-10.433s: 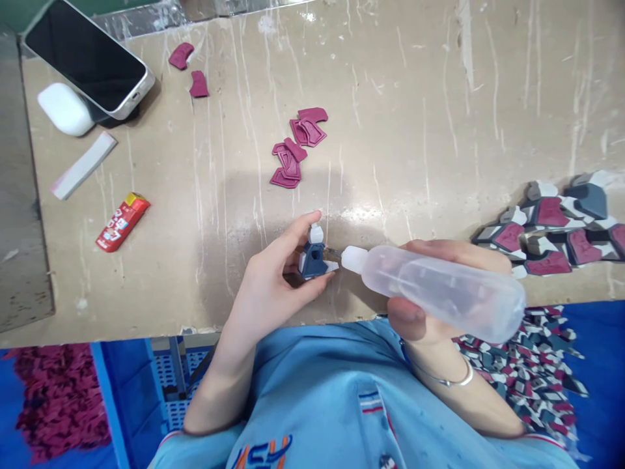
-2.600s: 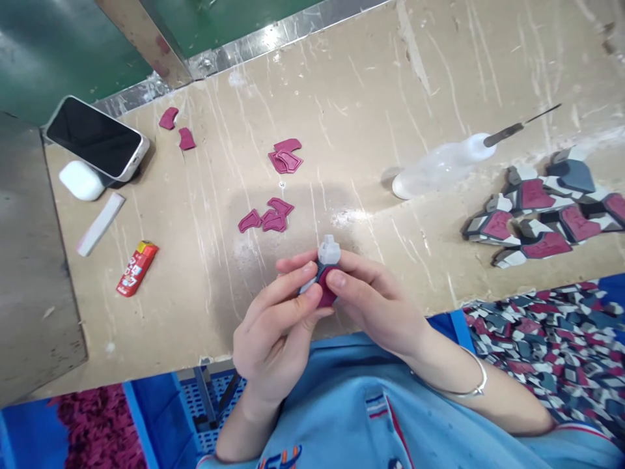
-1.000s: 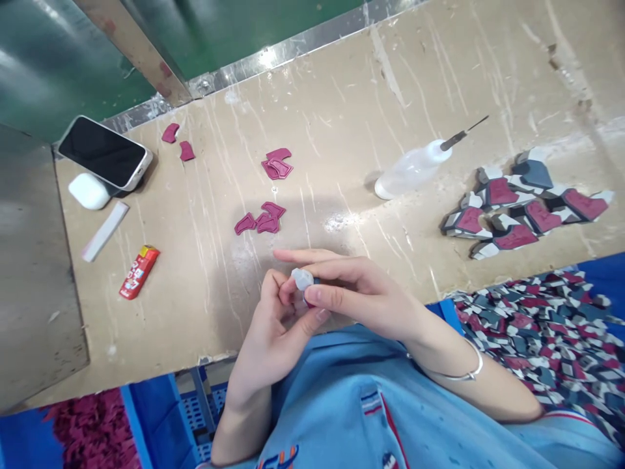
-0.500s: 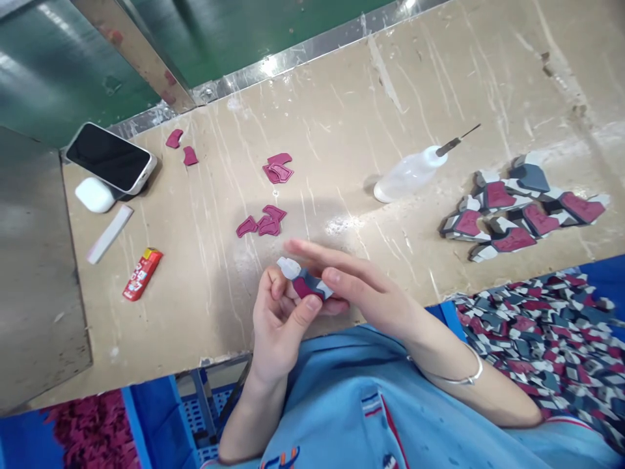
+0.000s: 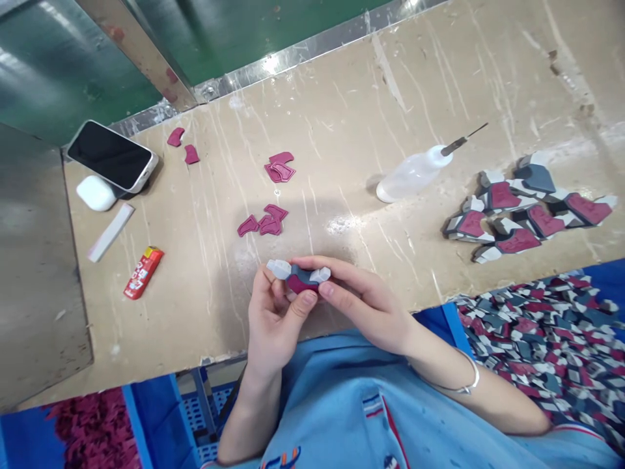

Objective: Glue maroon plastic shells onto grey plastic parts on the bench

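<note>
Close to the table's near edge, both hands hold a small plastic part (image 5: 301, 280) with white-grey ends, a dark grey body and a maroon face. My left hand (image 5: 276, 319) grips its left side, thumb pressed against the maroon face. My right hand (image 5: 364, 299) is closed on the right end, with thumb and fingers around it. Beyond the hands lie loose maroon pieces (image 5: 271, 220), and farther back another small group of maroon pieces (image 5: 280, 168). To the right, similar assembled parts (image 5: 517, 240) rest in a cluster.
A white squeeze bottle (image 5: 413, 174) with a needle tip lies on the table (image 5: 342, 117). At left are a phone (image 5: 111, 156), a white case (image 5: 96, 193), a white strip (image 5: 111, 232) and a red packet (image 5: 143, 273). Blue bins hold maroon pieces (image 5: 97, 430) and assembled parts (image 5: 541, 345).
My right hand's fingers, stretched out over the part before, have closed on its right end. The part has turned more level and shifted slightly left. My left hand keeps its hold.
</note>
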`<action>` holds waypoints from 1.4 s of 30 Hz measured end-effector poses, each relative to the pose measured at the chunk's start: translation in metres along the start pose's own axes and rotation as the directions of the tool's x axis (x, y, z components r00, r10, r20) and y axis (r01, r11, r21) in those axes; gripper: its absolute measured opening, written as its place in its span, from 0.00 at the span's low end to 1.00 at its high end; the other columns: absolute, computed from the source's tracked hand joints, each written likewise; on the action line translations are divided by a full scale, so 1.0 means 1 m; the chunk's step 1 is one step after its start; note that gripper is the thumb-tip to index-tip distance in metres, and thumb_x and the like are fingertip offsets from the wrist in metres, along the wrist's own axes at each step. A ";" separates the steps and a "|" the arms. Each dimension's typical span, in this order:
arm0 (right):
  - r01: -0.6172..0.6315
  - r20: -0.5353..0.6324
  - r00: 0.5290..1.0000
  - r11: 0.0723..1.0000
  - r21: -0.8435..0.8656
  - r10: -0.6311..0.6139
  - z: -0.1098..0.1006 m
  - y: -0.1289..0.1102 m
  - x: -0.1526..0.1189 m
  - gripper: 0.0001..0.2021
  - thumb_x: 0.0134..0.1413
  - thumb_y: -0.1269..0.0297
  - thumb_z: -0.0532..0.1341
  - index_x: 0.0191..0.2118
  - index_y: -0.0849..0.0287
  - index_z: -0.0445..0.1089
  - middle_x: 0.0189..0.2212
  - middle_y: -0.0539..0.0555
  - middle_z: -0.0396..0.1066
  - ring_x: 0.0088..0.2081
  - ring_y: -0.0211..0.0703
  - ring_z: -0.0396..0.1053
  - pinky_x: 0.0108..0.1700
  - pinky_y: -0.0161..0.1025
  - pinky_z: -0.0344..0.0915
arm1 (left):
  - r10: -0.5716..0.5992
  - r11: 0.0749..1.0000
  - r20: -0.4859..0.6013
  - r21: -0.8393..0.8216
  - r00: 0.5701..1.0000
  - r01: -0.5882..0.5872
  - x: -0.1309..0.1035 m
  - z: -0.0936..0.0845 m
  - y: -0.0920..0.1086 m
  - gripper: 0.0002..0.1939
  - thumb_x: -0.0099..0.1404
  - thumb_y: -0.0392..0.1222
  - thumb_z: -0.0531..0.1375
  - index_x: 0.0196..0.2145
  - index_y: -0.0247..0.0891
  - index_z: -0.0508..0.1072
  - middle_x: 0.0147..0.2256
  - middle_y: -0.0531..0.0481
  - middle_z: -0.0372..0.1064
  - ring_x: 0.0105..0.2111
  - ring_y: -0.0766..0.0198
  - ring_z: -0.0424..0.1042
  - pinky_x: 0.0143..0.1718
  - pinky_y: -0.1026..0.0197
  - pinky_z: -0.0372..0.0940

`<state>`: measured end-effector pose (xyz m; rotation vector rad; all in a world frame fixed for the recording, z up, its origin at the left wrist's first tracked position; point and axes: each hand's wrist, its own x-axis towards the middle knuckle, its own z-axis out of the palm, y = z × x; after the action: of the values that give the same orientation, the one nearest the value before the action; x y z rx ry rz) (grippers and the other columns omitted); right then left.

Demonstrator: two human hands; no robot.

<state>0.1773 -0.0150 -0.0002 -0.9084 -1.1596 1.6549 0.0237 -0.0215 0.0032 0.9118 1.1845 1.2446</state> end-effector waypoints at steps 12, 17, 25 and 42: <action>-0.072 -0.080 0.994 0.997 0.032 0.075 0.000 -0.003 -0.004 0.23 0.75 0.42 0.60 0.67 0.44 0.76 0.54 0.53 0.84 0.51 0.46 0.83 0.54 0.42 0.82 | -0.013 0.995 0.080 0.099 0.997 0.005 -0.008 -0.003 0.006 0.19 0.73 0.60 0.69 0.40 0.45 0.70 0.28 0.56 0.76 0.27 0.66 0.77 0.32 0.66 0.74; -0.036 -0.073 0.996 0.997 0.065 0.041 -0.002 0.001 -0.003 0.26 0.75 0.47 0.62 0.72 0.44 0.70 0.55 0.53 0.84 0.51 0.46 0.82 0.56 0.43 0.80 | 0.021 0.997 0.000 0.076 1.000 -0.021 -0.007 0.000 0.008 0.20 0.70 0.57 0.72 0.36 0.43 0.69 0.26 0.59 0.70 0.24 0.71 0.69 0.28 0.71 0.68; -0.007 -0.160 0.987 1.000 -0.004 0.007 0.005 0.003 0.001 0.34 0.75 0.46 0.62 0.79 0.47 0.57 0.53 0.56 0.84 0.42 0.43 0.80 0.47 0.41 0.80 | 0.013 0.994 -0.056 0.108 0.998 -0.007 -0.006 0.007 0.010 0.22 0.70 0.56 0.72 0.33 0.41 0.68 0.25 0.60 0.65 0.23 0.73 0.66 0.26 0.73 0.66; 0.083 -0.091 0.993 0.989 0.124 -0.072 0.006 0.010 -0.009 0.18 0.74 0.54 0.67 0.64 0.43 0.74 0.55 0.54 0.84 0.52 0.46 0.84 0.54 0.44 0.84 | 0.269 0.962 -0.034 0.063 0.963 -0.266 -0.013 0.006 -0.011 0.14 0.76 0.43 0.68 0.58 0.52 0.82 0.63 0.49 0.80 0.69 0.53 0.74 0.66 0.58 0.73</action>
<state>0.1724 -0.0264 -0.0072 -0.8348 -1.0063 1.5921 0.0333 -0.0352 -0.0046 1.1219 1.1627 1.4575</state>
